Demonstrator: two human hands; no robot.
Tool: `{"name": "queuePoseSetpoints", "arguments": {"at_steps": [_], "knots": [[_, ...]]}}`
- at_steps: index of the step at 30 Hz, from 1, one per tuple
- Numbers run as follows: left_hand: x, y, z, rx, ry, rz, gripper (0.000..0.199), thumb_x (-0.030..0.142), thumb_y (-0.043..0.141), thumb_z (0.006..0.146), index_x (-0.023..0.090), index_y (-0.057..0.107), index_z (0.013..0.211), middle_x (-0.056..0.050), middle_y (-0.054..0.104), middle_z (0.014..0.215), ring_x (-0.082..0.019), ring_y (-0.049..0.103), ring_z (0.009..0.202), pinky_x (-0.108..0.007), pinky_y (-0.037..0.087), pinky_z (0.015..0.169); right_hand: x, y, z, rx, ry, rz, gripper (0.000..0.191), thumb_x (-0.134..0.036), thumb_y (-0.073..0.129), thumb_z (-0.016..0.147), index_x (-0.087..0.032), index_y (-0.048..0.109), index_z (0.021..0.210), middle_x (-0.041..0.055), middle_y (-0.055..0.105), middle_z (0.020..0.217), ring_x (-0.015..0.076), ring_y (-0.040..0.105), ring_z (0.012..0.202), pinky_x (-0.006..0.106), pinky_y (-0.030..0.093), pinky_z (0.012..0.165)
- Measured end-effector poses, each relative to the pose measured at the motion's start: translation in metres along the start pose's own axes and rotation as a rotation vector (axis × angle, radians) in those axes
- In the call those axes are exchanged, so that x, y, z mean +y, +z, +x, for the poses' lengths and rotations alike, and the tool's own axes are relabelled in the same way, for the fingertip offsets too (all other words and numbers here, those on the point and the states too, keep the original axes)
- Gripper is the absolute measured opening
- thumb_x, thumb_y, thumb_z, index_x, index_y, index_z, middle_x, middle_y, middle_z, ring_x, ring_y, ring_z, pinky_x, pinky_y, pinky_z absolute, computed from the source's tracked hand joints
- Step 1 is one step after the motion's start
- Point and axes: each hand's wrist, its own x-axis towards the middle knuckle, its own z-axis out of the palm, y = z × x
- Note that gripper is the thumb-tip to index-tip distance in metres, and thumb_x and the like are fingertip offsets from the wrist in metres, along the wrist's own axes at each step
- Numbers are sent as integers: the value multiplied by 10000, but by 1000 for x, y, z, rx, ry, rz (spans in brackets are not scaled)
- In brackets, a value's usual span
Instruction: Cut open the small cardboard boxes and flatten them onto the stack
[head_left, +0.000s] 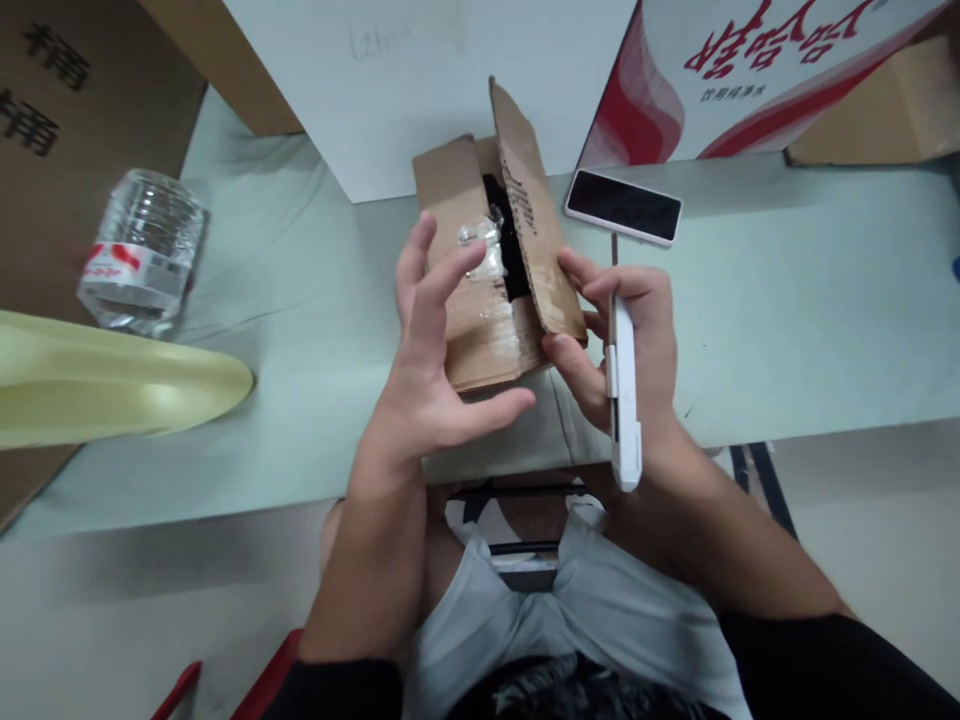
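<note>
My left hand (424,370) is spread wide, its thumb stretched out toward the near end of the box and its fingers curved over the top; nothing is gripped in it. The index fingertip sits right by the clear tape (491,264), though I cannot tell whether it touches or only hovers above. My right hand (652,340) is the busy one: its thumb and fingers pinch the near corner of the raised flap (536,190), and the same hand carries a white cutter (626,410), tucked along the fingers with its thin blade pointing away from me and its handle end hanging back past my palm. How tightly I squeeze the cutter I cannot tell.

The cardboard box (472,340) lies between my hands, near the front edge of the table (810,300). Its right flap tilts up, with dark lettering along it; the left side of the top lies flatter, with the torn, crinkled tape along its inner edge. Through the gap between them I see a dark inside (514,250), too black to make out.

Just beyond my right hand lies a phone (624,207), screen dark. Behind the box stands a white panel (420,90), and right of that a red-and-white printed panel (637,110). Off to my left are a clear bottle (146,250) and a long pale-yellow object (150,385).
</note>
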Motion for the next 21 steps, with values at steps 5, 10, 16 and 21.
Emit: {"name": "queuePoseSetpoints", "arguments": {"at_steps": [5,10,16,21], "knots": [[-12,0,-11,28,25,82,1115,776,860,633,562,326,1588,87,154,1783,-450,101,1677,-668,170,1360,2,5,-1,204,-48,-121,235,-495,561,1020,-303,500,1142,70,724,1242,273,770,1084,444,658,835],[-17,-3,-11,77,43,18,1064,722,880,652,522,387,1573,48,164,1788,-465,137,1667,-684,216,1340,2,2,0,311,-65,-244,223,-514,514,1042,-300,508,1102,60,729,1128,217,743,856,399,635,761],[2,2,-6,521,-226,-133,506,644,743,887,383,618,1302,32,629,1486,-323,408,1591,-515,334,1343,13,8,-13,164,-162,-58,193,-438,564,1024,-282,516,1127,55,759,1153,196,789,856,342,633,675],[5,-15,8,1047,-377,-218,395,618,687,929,254,609,1060,18,711,1337,-256,541,1470,-403,483,1234,24,-3,-3,288,-224,-43,169,-371,579,1004,-307,483,1127,39,771,1097,195,794,858,351,627,707]]}}
